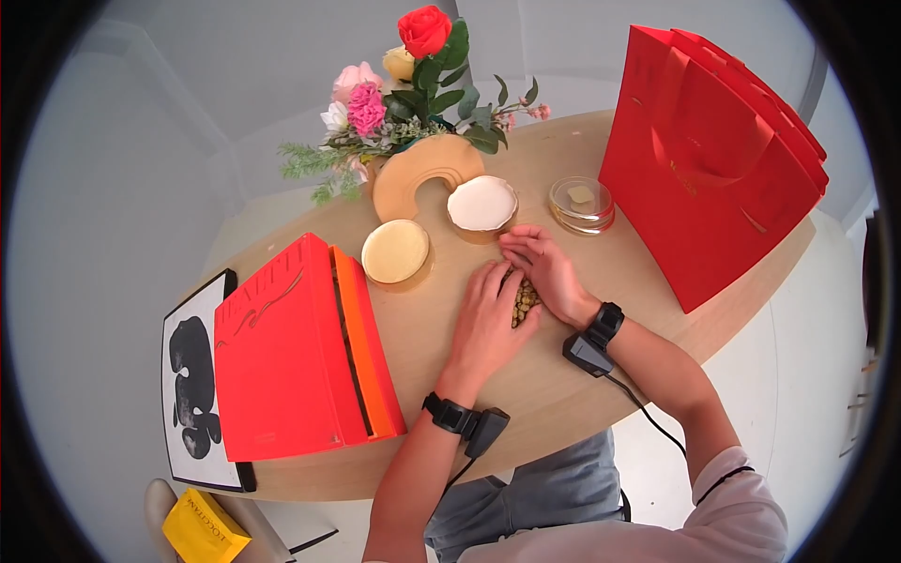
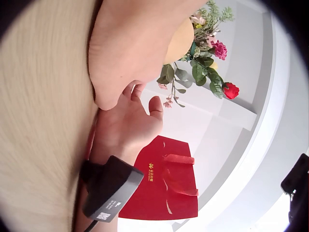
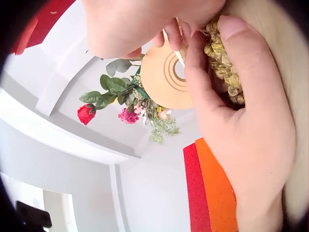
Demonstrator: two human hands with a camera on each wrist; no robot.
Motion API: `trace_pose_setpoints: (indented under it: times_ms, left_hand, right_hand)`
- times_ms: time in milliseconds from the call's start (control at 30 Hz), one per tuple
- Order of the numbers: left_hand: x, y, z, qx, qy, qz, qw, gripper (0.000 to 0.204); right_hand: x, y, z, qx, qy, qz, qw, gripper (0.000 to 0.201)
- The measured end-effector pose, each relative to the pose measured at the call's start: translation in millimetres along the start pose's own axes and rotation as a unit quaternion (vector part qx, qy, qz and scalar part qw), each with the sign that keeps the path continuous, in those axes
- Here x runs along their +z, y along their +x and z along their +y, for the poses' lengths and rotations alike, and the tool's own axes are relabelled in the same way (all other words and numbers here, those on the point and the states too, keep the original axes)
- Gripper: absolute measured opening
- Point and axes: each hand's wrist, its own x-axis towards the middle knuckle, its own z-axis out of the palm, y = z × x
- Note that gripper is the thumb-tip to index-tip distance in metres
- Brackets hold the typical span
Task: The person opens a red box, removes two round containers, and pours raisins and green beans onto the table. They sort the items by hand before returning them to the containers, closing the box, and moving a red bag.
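Note:
A heap of small dried yellow-green flower buds [image 1: 523, 302] lies on the wooden table [image 1: 441, 375] between both hands. My left hand [image 1: 490, 314] rests along the near-left side of the heap, fingers gently bent over it and thumb spread on the near side. My right hand [image 1: 552, 274] stands on its little-finger edge at the heap's far-right side, its fingers extended toward the left fingertips. In the right wrist view, the buds [image 3: 223, 63] show between the left thumb and fingers. The left wrist view hides them behind the left hand [image 2: 130, 43].
Beyond the hands stand a white-topped round container [image 1: 482, 205], a cream-topped one [image 1: 396, 251] and a clear round dish [image 1: 582, 202]. A red gift bag [image 1: 704, 169] is right, a red box [image 1: 282, 366] and framed picture [image 1: 192, 394] left. Flowers [image 1: 413, 103] rise behind a tan arch [image 1: 399, 192].

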Motion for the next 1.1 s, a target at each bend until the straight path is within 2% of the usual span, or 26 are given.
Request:
trace_pose_setpoints:
  times_ms: [133, 233, 300, 333, 400, 533, 600, 633, 667, 733, 767, 833, 867, 933, 967, 1000, 1067, 1100]
  left_hand:
    - [-2, 1, 0, 0.017, -0.014, -0.008, 1.0, 0.052]
    - [-3, 1, 0, 0.023, -0.017, -0.008, 1.0, 0.051]
    - [-4, 2, 0, 0.013, -0.031, -0.01, 0.999, 0.05]
    - [-5, 2, 1, 0.003, -0.045, -0.014, 0.999, 0.05]
    - [-5, 1, -1, -0.005, -0.066, -0.008, 0.998, 0.049]
    - [-6, -1, -6, -0.013, -0.11, 0.008, 0.994, 0.049]
    - [-8, -2, -8, -0.024, -0.128, 0.011, 0.991, 0.048]
    - [-8, -2, -8, -0.035, -0.147, 0.012, 0.988, 0.048]
    - [-9, -1, -8, -0.035, -0.147, 0.013, 0.988, 0.048]
    - [-12, -1, -8, -0.077, -0.217, 0.026, 0.973, 0.044]
    - [-11, -2, -12, -0.078, -0.216, 0.027, 0.973, 0.044]
    - [-5, -3, -22, -0.123, -0.325, 0.056, 0.936, 0.04]
    - [-7, -3, -23, -0.123, -0.326, 0.055, 0.936, 0.04]
    - [-9, -4, -23, -0.158, -0.369, 0.07, 0.913, 0.045]
    - [-9, -4, -22, -0.189, -0.379, 0.061, 0.904, 0.05]
    - [-7, -4, -23, -0.188, -0.379, 0.059, 0.904, 0.05]
    - [2, -4, -29, -0.196, -0.458, 0.098, 0.861, 0.052]
    - [5, -5, -33, -0.189, -0.468, 0.095, 0.858, 0.054]
  right_hand:
    - [-4, 3, 4, -0.008, -0.051, 0.024, 0.998, 0.034]
    - [0, -1, -1, -0.043, -0.106, 0.052, 0.992, 0.029]
    - [0, -4, -4, -0.075, -0.221, 0.037, 0.972, 0.026]
    - [0, -6, -6, -0.075, -0.221, 0.036, 0.972, 0.026]
    - [2, -10, -10, -0.089, -0.36, -0.013, 0.928, 0.028]
    - [-12, -3, -20, -0.081, -0.356, -0.065, 0.929, 0.03]
    - [-22, 1, -23, -0.054, -0.302, -0.096, 0.947, 0.031]
    - [-27, 2, -27, -0.025, -0.291, -0.133, 0.947, 0.039]
    - [-25, 0, -32, -0.026, -0.292, -0.134, 0.947, 0.039]
    - [-19, -6, -45, -0.015, -0.379, -0.232, 0.896, 0.061]
    - [-16, -7, -47, -0.015, -0.379, -0.232, 0.896, 0.061]
    - [-9, -11, -50, -0.016, -0.405, -0.287, 0.868, 0.098]
    - [-5, -16, -52, -0.016, -0.405, -0.287, 0.868, 0.098]
    - [5, -25, -50, -0.074, -0.532, -0.277, 0.797, 0.126]
    - [7, -25, -43, -0.129, -0.571, -0.278, 0.762, 0.14]
    - [11, -26, -36, -0.129, -0.571, -0.276, 0.763, 0.14]
    - [17, -29, -26, -0.208, -0.576, -0.247, 0.751, 0.139]
    - [21, -31, -24, -0.211, -0.592, -0.232, 0.742, 0.139]
